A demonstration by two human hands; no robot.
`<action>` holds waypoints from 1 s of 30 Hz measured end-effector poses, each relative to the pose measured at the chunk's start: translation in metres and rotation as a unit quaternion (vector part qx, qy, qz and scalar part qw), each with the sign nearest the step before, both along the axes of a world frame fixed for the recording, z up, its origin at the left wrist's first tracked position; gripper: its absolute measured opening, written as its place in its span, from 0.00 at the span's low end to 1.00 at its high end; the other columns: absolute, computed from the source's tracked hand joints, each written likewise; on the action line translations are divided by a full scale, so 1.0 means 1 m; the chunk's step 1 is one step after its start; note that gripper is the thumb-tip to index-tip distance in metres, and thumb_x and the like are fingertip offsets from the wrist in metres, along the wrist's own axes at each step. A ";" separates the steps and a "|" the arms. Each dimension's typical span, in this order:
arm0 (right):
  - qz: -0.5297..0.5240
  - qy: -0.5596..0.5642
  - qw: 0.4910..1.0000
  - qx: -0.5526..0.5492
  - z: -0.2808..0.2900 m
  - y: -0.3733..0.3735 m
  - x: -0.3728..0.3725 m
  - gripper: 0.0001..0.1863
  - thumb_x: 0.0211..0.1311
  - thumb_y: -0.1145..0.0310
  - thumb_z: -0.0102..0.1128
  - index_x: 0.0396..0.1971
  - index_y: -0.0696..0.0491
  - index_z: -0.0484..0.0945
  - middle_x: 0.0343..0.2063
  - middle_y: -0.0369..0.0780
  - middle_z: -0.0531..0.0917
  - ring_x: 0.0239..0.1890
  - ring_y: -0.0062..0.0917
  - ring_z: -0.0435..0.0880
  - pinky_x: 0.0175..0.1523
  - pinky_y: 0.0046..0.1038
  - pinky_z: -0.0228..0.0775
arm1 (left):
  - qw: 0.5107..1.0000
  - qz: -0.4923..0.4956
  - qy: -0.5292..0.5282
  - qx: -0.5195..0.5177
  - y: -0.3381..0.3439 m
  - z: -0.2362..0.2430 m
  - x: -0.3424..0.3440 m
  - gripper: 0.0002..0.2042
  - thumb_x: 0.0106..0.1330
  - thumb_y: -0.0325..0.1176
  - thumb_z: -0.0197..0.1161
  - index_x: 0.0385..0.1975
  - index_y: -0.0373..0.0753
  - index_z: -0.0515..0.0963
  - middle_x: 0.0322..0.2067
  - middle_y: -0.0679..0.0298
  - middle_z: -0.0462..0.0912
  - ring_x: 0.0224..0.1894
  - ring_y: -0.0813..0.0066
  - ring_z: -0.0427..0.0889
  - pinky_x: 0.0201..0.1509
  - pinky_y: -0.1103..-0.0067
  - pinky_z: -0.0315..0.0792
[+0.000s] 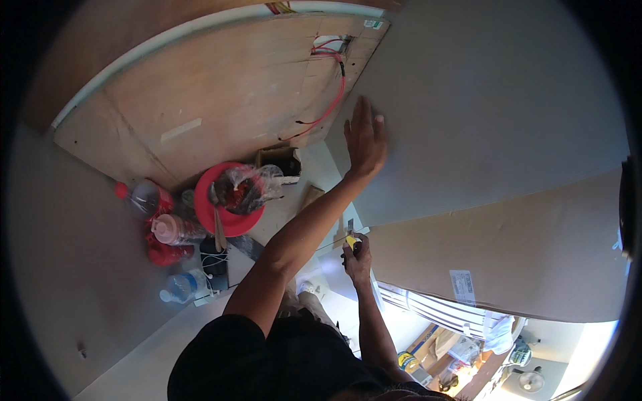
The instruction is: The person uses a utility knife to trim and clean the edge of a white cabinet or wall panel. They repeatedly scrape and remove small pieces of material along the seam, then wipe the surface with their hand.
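Observation:
My left hand is open, its fingers stretched out and resting against a large smooth grey panel. Below it, by the lower corner of that panel, my right hand is closed around a yellow-handled tool with a small flat metal end. The metal end points up, close to a pale ledge edge; whether it touches the edge I cannot tell. Its exact kind is too small to make out. My left forearm crosses in front of part of the ledge.
Left of my arm, a red plate holds bagged food and utensils. Beside it stand a pink bottle, a clear water bottle and an open box. Red wires hang from a plywood board. Brown cardboard lies right.

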State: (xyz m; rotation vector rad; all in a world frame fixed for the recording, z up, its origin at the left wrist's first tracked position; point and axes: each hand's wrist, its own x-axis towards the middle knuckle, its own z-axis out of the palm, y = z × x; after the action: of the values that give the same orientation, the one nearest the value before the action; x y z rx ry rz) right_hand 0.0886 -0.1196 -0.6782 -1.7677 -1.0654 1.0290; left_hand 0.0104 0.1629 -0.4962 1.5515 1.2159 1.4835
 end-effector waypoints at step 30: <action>-0.008 -0.216 0.968 0.129 -0.085 0.104 -0.026 0.34 0.66 0.69 0.80 0.69 0.52 0.73 0.55 0.47 0.87 0.53 0.37 0.92 0.53 0.43 0.87 | 0.975 -0.077 0.037 0.205 -0.119 0.007 0.047 0.36 0.83 0.40 0.63 0.88 0.42 0.58 0.88 0.51 0.54 0.89 0.40 0.52 0.88 0.45 0.52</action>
State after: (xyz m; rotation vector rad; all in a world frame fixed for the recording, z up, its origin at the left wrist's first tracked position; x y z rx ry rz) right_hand 0.0627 -0.0152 -0.7634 -1.8185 -1.3778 0.4728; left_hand 0.0574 0.0436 -0.4896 1.9386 0.8358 1.6554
